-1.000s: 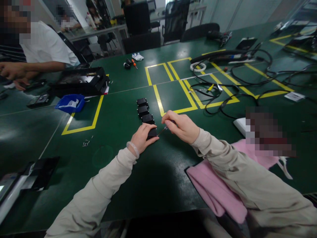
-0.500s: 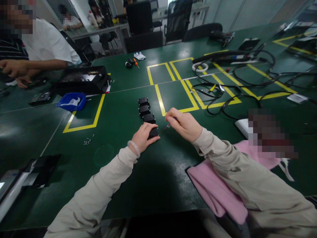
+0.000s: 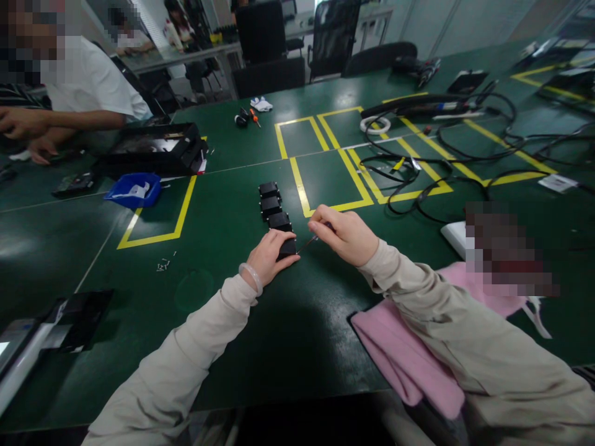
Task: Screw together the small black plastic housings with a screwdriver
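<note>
A broad dark-green table with a glossy top [image 3: 223, 217] is marked with outlines of yellow tape [image 3: 300, 187], some of which are laid just right of the row of small black rectangular blocks [image 3: 279, 221]. The nearest block of the row [image 3: 288, 249] is grasped between the thumb and fingers of the left hand [image 3: 268, 255]. A thin metal-shafted screwdriver [image 3: 308, 244] is clasped in the right hand [image 3: 348, 236], its tip brought to that block's right edge.

Left of the row, small silvery screws [image 3: 162, 266] are scattered; farther left and beyond, a blue plastic tray [image 3: 152, 193] is placed before a black box-shaped case [image 3: 186, 152]. A black-and-orange tool [image 3: 254, 116] and a white glove [image 3: 261, 104] are left well beyond the row. Far to its right, the surface is crossed by tangled black cables [image 3: 400, 108]. A folded pink cloth [image 3: 409, 353] is spread nearer than the row, to its right.

Beyond the table, black office chairs [image 3: 260, 31] are lined up; left of the row, a seat is taken by a person in a white short-sleeved shirt [image 3: 105, 80].
</note>
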The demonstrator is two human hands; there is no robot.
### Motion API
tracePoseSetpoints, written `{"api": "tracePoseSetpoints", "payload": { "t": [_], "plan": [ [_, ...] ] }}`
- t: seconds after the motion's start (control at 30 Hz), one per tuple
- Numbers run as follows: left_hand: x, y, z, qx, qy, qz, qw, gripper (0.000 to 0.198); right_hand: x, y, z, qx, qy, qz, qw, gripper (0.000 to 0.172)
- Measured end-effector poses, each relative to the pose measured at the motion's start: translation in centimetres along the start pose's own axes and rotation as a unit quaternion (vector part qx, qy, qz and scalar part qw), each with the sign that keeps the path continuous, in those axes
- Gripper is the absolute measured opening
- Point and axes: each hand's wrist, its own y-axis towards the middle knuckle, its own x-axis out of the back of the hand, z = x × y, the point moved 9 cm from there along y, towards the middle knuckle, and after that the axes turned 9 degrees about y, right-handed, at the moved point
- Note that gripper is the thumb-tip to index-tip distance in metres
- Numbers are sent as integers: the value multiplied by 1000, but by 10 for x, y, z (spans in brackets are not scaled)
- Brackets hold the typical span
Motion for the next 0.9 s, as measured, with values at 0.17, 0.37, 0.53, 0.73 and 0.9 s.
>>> {"api": "tracePoseSetpoints", "payload": {
  "t": [0.17,0.37,0.53,0.73,0.9],
  "plan": [
    [-1,0,1,1,-1,7,1000,39,0,0,1,14,2,-5,1000,13],
    [-1,0,0,-2,-5,7,1000,39,0,-2,-1,3,-18,-12,1000,23],
    [-1,0,0,-5,-5,6,1000,40,-1,-2,2,20,-5,-16,1000,18],
    [-1,0,0,-5,-5,9,1000,40,-1,-2,0,1,-26,-6,1000,25],
    [-2,0,1,-5,-5,7,1000,40,-3,-2,3,13,-10,-4,1000,21]
  ]
}}
